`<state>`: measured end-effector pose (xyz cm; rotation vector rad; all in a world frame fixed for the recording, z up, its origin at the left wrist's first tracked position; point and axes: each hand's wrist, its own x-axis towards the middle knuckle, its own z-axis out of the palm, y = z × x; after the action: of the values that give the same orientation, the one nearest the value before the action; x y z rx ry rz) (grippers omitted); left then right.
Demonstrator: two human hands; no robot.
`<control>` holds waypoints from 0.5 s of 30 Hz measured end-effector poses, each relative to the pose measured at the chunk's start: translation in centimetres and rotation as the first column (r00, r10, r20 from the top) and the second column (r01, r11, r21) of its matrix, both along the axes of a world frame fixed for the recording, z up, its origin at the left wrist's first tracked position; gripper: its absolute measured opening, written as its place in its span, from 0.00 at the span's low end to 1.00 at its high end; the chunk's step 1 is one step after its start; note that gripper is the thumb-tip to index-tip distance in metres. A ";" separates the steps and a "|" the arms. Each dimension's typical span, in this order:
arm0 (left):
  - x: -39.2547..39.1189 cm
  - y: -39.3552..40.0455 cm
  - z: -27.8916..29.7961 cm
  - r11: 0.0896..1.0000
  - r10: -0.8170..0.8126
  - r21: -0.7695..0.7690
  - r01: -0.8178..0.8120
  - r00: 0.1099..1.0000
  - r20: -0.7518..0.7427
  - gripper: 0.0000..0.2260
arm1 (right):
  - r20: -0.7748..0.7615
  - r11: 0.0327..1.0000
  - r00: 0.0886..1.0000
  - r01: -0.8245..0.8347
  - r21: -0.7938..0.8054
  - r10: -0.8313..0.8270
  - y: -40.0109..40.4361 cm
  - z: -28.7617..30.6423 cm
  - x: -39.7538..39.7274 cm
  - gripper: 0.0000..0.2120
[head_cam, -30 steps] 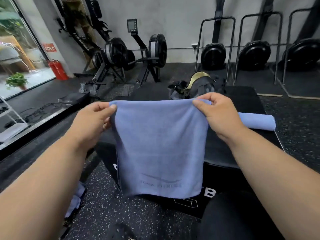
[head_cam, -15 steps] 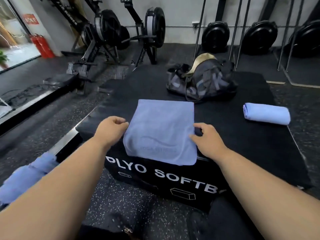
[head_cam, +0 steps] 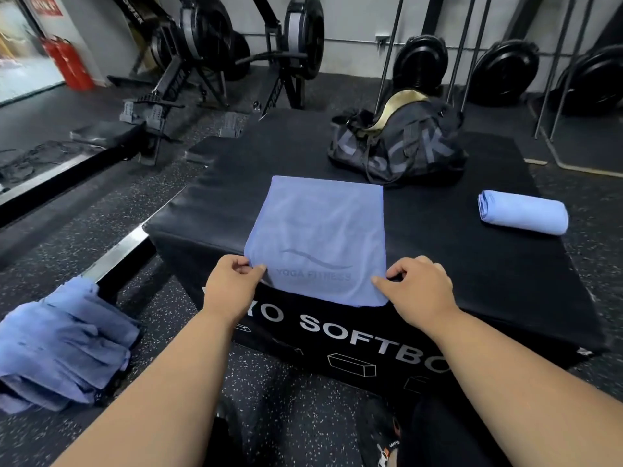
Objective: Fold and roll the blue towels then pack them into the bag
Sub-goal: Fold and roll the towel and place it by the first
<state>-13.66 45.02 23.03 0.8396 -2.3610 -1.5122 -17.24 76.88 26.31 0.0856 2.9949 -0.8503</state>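
Towel (head_cam: pixel 317 230), blue and folded flat with grey logo, lies on black box (head_cam: pixel 472 264), both hands' fingers (head_cam: pixel 251 269) pinching its near corners.

towel (head_cam: pixel 317 230) lt blue, grey logo | box (head_cam: pixel 438 264) blk, wht txt | bag (head_cam: pixel 397 146) blk/grey
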 end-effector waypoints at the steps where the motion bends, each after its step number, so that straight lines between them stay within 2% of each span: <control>1: -0.1 0.2 -0.1 1.000 0.009 0.012 -0.008 1.000 -0.006 0.13 | 0.006 1.000 1.000 0.005 -0.023 -0.005 -0.1 0.0 0.0 0.11; 4: -0.1 0.1 -0.6 0.999 0.014 0.051 -0.012 0.999 -0.040 0.10 | 0.014 0.996 1.000 0.020 -0.091 -0.019 0.1 -0.2 0.0 0.11; 6: 0.1 0.0 -0.9 0.998 0.005 0.055 -0.002 0.998 -0.061 0.09 | 0.019 0.979 1.000 0.022 -0.201 -0.019 0.0 -0.2 0.1 0.11; 11: 0.4 -0.7 -1.5 0.990 -0.042 0.131 0.049 0.998 -0.056 0.09 | 0.006 0.869 1.000 0.003 -0.496 0.001 -1.4 1.1 0.6 0.07; 13: 0.2 -1.4 -1.9 0.984 -0.094 0.147 0.100 0.995 -0.042 0.08 | 0.034 0.821 0.999 -0.005 -0.570 0.030 -1.9 1.0 0.9 0.04; 15: 0.0 -2.0 -2.2 0.976 -0.132 0.166 0.138 0.990 -0.049 0.09 | 0.074 0.805 0.995 -0.005 -0.594 0.060 -2.2 0.7 1.1 0.06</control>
<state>-13.62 43.05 20.78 0.6901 -2.3301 -1.7863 -16.10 74.70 27.04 0.0530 2.4902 -1.6786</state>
